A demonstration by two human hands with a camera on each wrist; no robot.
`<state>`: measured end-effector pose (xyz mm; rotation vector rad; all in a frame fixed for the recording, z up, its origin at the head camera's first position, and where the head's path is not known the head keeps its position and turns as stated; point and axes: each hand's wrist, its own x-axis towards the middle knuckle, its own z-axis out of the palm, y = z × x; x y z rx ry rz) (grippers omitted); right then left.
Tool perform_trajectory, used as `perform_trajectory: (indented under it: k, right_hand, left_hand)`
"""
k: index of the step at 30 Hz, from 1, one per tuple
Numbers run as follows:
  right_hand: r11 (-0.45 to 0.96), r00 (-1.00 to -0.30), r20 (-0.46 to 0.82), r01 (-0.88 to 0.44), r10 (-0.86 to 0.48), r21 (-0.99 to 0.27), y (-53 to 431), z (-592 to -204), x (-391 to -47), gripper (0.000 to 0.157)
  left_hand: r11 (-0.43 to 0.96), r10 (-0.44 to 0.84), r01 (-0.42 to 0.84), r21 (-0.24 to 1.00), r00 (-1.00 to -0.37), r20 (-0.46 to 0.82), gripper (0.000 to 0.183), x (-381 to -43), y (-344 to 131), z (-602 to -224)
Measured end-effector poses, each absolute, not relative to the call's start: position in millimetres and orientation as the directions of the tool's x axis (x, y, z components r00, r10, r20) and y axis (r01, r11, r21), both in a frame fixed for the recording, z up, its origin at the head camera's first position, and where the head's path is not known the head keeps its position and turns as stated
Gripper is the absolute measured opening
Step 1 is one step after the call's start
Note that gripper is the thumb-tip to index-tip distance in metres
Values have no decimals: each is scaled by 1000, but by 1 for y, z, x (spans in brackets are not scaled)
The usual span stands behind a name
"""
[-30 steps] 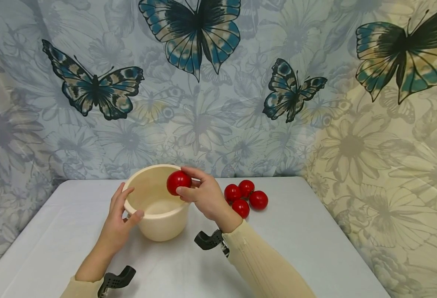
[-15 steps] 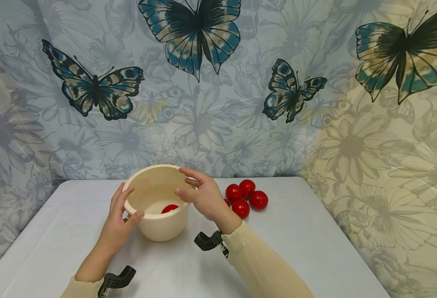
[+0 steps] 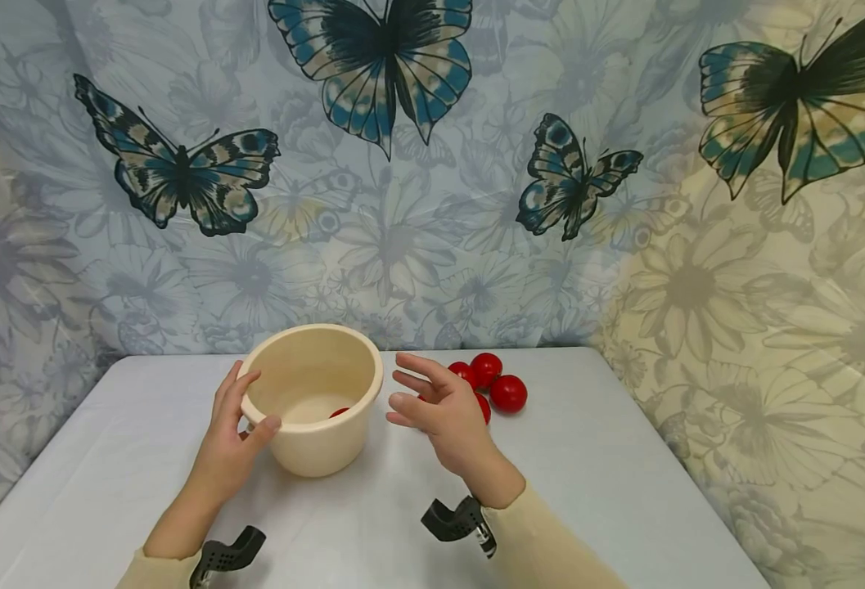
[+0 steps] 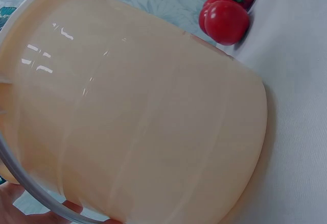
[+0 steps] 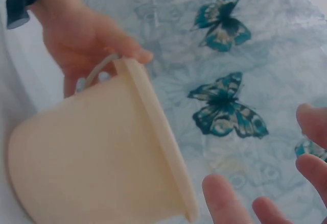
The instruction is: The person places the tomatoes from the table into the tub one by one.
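A cream plastic bucket (image 3: 320,451) stands on the table, tilted slightly. My left hand (image 3: 227,446) holds its left side, thumb at the rim and fingers around the outside; the right wrist view shows that left hand (image 5: 84,38) by the handle. Inside the bucket, only the top of one red tomato (image 3: 340,412) shows over the front rim. My right hand (image 3: 448,415) hovers between the bucket and a cluster of tomatoes (image 3: 509,394), fingers apart and holding nothing. It partly hides several of them. Two tomatoes (image 4: 227,22) appear clearly beyond the bucket in the left wrist view.
A white-covered table (image 3: 587,507) bears everything. Its back edge meets a butterfly-patterned cloth (image 3: 403,245). A grey handle (image 4: 29,184) hangs along the bucket's side. Black wrist mounts (image 3: 452,520) stick out from both forearms.
My right hand let a tomato drop into the bucket, then moved right, away from the rim toward the other tomatoes. My left hand has stayed on the bucket.
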<state>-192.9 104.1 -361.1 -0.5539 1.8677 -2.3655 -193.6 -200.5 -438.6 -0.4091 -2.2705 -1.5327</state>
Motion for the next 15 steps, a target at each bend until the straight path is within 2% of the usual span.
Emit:
perform_trajectory:
  k: [8,15]
  right_hand:
    - [-171,-946,215,-176,-243,-969,149,-387,-185,53]
    - [-87,-977,173,-162,-126,-983,206,-412,-186,53]
  left_hand:
    - [359,19,440,823,-886,464,69,-193,-200,-440]
    - [341,23,453,824,-880,474,68,-193,-198,-439]
